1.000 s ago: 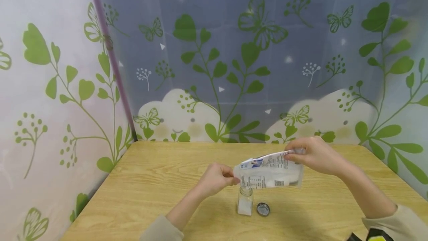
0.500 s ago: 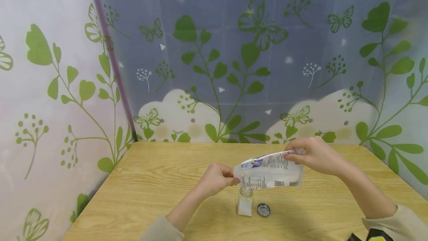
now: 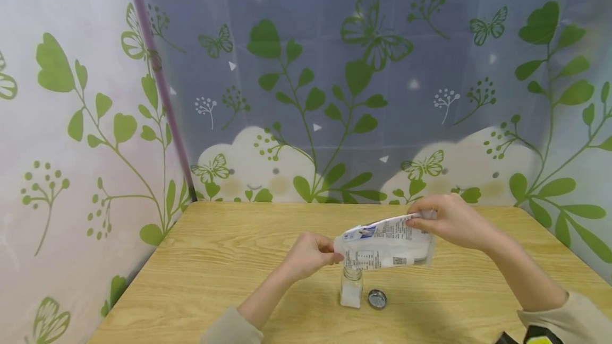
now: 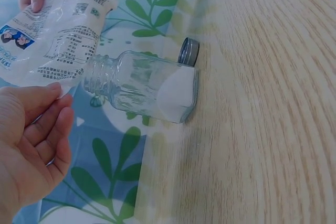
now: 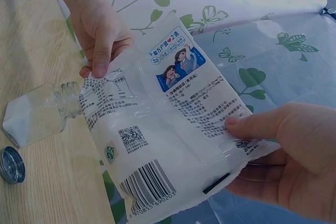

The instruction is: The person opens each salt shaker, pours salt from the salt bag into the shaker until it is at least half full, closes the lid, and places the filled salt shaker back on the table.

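Observation:
A white printed bag of salt [image 3: 382, 252] is held tilted between my two hands, its lower left corner right at the mouth of a small glass jar [image 3: 351, 292]. My left hand [image 3: 308, 257] pinches that corner between thumb and forefinger. At the other end my right hand [image 3: 451, 223] grips the bag's edge, thumb on the printed face in the right wrist view. The jar stands upright on the table, with white salt [image 4: 177, 95] filling its lower part. A silver screw lid [image 3: 377, 299] lies inside up, just right of the jar.
The wooden table [image 3: 215, 264] carries the jar and lid. Behind it hangs a blue-grey curtain [image 3: 306, 94] with leaves and butterflies, and a pale one [image 3: 86, 147] stands along the left side. A black and yellow object [image 3: 539, 337] shows at the bottom right edge.

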{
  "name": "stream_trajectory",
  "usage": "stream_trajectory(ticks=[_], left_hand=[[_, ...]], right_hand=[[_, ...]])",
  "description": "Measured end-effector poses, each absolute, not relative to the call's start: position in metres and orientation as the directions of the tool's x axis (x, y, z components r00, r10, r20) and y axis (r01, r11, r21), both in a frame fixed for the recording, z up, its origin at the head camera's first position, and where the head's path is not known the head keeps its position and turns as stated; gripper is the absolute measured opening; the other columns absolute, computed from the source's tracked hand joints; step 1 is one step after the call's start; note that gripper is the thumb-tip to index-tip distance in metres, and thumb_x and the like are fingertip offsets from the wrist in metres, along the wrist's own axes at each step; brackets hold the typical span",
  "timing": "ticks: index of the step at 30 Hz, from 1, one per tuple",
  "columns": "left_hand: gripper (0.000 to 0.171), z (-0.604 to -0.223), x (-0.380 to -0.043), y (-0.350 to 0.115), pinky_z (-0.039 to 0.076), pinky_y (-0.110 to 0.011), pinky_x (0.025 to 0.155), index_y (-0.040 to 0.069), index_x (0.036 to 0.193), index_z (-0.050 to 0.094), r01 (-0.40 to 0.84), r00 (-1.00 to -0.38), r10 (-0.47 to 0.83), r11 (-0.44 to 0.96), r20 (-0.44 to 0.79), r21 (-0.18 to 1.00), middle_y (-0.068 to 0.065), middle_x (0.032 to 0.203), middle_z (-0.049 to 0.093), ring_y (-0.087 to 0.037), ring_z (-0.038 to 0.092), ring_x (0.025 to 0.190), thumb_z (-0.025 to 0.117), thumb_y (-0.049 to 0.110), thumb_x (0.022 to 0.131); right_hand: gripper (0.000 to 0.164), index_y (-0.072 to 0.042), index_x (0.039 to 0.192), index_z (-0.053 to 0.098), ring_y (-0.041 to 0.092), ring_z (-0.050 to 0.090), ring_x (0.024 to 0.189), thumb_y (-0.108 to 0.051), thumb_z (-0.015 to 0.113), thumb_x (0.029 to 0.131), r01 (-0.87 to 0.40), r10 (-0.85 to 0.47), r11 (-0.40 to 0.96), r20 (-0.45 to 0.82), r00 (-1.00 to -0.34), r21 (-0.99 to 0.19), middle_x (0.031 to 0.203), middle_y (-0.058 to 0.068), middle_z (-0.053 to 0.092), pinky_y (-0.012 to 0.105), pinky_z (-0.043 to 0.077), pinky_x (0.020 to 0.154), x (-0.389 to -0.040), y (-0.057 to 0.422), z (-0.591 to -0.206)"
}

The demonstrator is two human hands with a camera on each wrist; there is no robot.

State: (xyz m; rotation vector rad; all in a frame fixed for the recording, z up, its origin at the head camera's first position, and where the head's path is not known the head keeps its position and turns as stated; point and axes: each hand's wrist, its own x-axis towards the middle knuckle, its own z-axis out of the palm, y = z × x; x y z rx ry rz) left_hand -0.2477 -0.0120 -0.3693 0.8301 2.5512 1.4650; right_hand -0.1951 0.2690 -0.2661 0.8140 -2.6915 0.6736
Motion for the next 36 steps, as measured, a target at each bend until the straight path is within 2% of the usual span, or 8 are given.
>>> stream_trajectory(ticks=[19,36], left_hand=[[0.01,-0.3715,-0.2488,-0.0134,0.042,-0.027,0.059,0.005,0.073,0.071,0.427,-0.841,0.502,0.389,0.201,0.817,0.005,0.07,0.066,-0.009,0.055,0.066,0.072,0.014,0.078],[0.008,-0.3701,-0.2477,-0.0129,0.043,-0.029,0.06,0.008,0.073,0.071,0.423,-0.845,0.496,0.393,0.199,0.816,0.003,0.072,0.066,-0.01,0.056,0.068,0.072,0.014,0.078]], right_hand=[[0.008,-0.015,0.09,0.07,0.006,0.06,0.075,-0.019,0.067,0.086,-0.571,-0.457,0.741,0.357,-0.814,-0.353,0.085,-0.009,0.067,0.028,0.048,0.065,-0.1944,0.2673,-0.2642],[0.005,-0.014,0.089,0.07,0.004,0.059,0.072,-0.017,0.067,0.085,-0.583,-0.466,0.737,0.366,-0.805,-0.342,0.082,-0.009,0.066,0.028,0.048,0.064,-0.1948,0.267,-0.2642]])
